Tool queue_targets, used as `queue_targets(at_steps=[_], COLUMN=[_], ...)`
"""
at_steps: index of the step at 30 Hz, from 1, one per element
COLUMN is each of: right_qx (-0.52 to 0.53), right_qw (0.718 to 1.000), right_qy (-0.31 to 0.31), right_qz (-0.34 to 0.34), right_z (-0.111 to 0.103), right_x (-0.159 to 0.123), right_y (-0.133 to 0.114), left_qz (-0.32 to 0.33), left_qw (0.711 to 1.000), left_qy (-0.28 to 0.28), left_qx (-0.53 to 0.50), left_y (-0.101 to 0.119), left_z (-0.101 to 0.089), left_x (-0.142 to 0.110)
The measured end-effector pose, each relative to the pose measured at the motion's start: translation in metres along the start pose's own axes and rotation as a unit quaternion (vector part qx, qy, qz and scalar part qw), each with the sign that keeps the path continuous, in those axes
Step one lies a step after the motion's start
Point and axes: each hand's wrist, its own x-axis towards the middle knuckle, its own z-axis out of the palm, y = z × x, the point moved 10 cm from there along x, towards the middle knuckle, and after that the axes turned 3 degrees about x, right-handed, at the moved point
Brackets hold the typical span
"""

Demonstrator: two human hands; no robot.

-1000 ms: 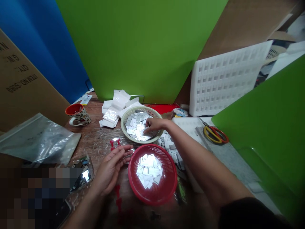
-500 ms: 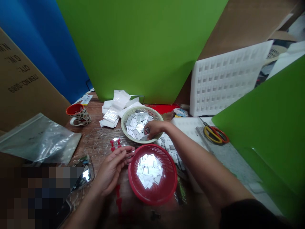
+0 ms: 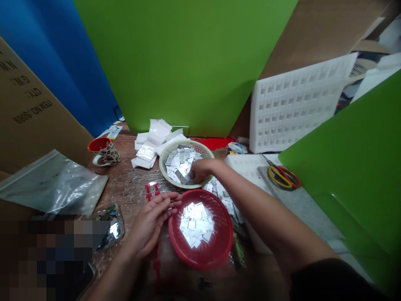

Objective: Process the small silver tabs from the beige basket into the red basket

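Note:
A cream plastic basket (image 3: pixel 162 167) holds many small flat metal plates (image 3: pixel 183 158), some white, some grey. My right hand (image 3: pixel 202 169) reaches into its right side, fingers curled down and closed among the plates; whatever is at the fingertips is hidden. Nearer to me stands a red plastic basket (image 3: pixel 224 246) with a pile of bright white plates (image 3: pixel 196 225) on its bottom. My left hand (image 3: pixel 153 221) is at its left rim, fingers stretched out and holding nothing, fingertips just over the edge.
More loose plates (image 3: pixel 219 190) lie right of the baskets. White packets (image 3: pixel 150 142) and a patterned mug (image 3: pixel 108 152) stand behind left. A clear bag (image 3: pixel 59 184) lies left. Scissors (image 3: pixel 282 177) rest on a grey slab at right. Green panels (image 3: pixel 188 62) enclose the back.
My left hand has shifted slightly right, its fingertips now over the red basket's rim. My right hand stays in the cream basket, its fingers moving a little among the plates.

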Motion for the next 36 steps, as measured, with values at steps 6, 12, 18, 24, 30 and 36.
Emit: queue_targets(at_steps=[6, 12, 18, 24, 30, 36], right_qx=[-0.005, -0.024, -0.050, -0.027, 0.032, 0.157], right_qw=[0.999, 0.998, 0.993, 0.991, 0.986, 0.960], right_qy=[0.009, 0.032, 0.065, 0.072, 0.098, 0.195], right_qz=[-0.039, -0.053, -0.082, -0.108, -0.128, -0.125], right_z=[0.001, -0.001, 0.002, -0.001, -0.008, -0.039], right_x=[-0.004, -0.007, -0.019, -0.013, -0.012, -0.046], right_y=[0.001, -0.002, -0.012, -0.006, -0.001, 0.004], left_qz=[-0.002, -0.003, -0.001, -0.007, -0.010, -0.022], left_qw=[1.000, 1.000, 1.000, 1.000, 1.000, 0.999], left_qy=[-0.001, -0.013, -0.009, -0.010, -0.022, -0.036], left_qx=[-0.009, -0.010, -0.019, -0.022, -0.018, -0.027], left_y=[-0.003, -0.006, -0.006, -0.008, -0.008, -0.015], left_z=[0.004, 0.008, 0.007, 0.010, 0.014, 0.020], left_x=[-0.002, -0.002, -0.003, -0.004, -0.005, -0.003])
